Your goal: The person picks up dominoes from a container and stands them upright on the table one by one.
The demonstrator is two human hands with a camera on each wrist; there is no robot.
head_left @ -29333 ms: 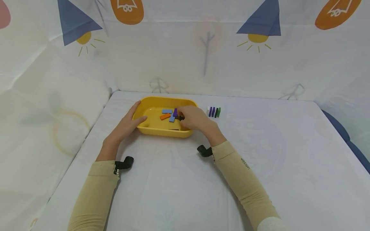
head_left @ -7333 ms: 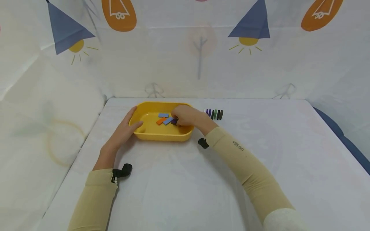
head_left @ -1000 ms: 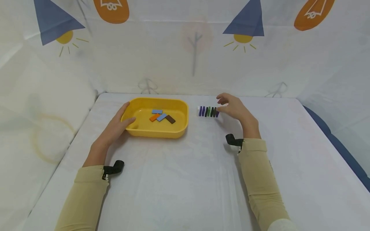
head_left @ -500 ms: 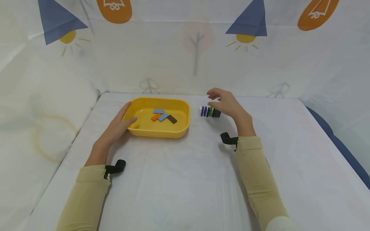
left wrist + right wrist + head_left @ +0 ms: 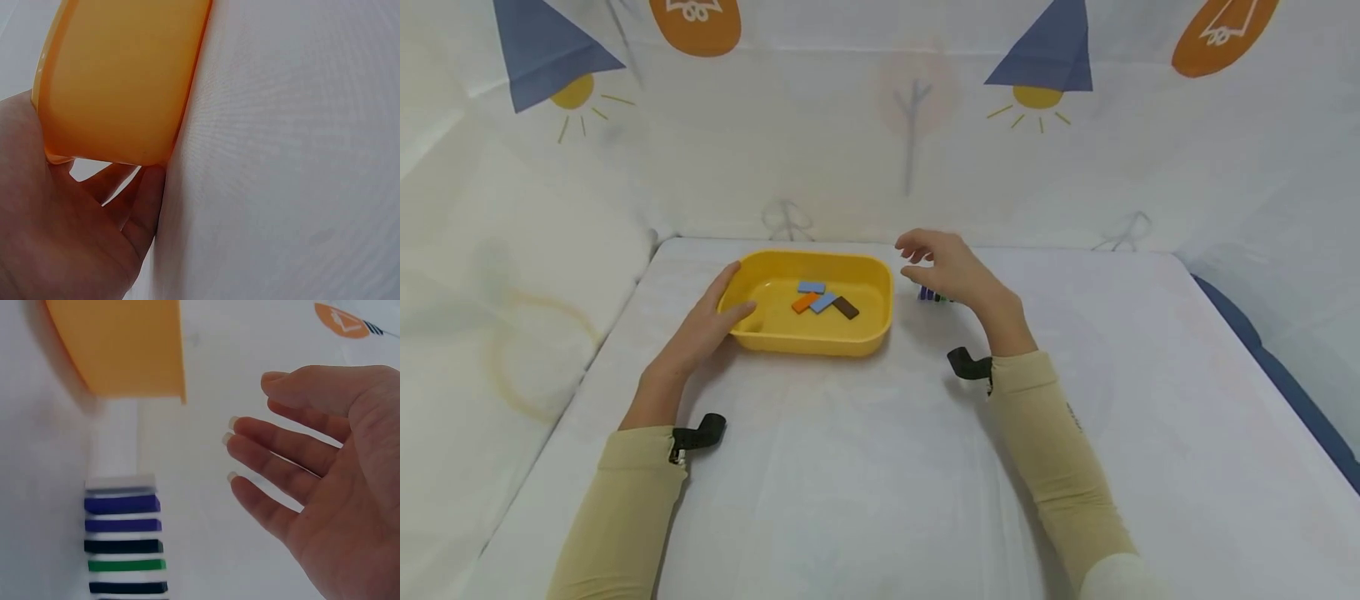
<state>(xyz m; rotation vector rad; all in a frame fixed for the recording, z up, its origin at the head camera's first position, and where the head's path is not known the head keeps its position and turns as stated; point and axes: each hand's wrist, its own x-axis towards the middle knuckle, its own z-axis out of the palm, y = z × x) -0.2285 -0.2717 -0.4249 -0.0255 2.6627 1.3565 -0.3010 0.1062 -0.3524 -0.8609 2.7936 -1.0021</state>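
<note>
My left hand (image 5: pixel 700 325) grips the left end of a yellow plastic tray (image 5: pixel 808 345), its thumb over the rim and its fingers against the outer wall. Flat in the tray lie domino-like blocks: a light blue block (image 5: pixel 811 287), an orange block (image 5: pixel 805 302), a second light blue block (image 5: pixel 823 302) and a dark brown block (image 5: pixel 846 307). Holding nothing, my right hand (image 5: pixel 955 268) hovers by the tray's right end, fingers loosely bent. Under it, partly hidden, stands a row of upright blocks; the right wrist view shows a white block (image 5: pixel 120 483), purple blocks (image 5: pixel 122 504), dark blocks and a green block (image 5: pixel 127 565).
A white cloth covers the table (image 5: pixel 850 467), with a patterned white curtain (image 5: pixel 820 125) behind its far edge. The row stands just right of the tray. A dark blue object (image 5: pixel 1247 325) shows beyond the right edge.
Over the last second my right hand has risen off the row's right end and moved left toward the tray. Since the oldest frames the row has gained blocks, while purple ones have left the tray.
</note>
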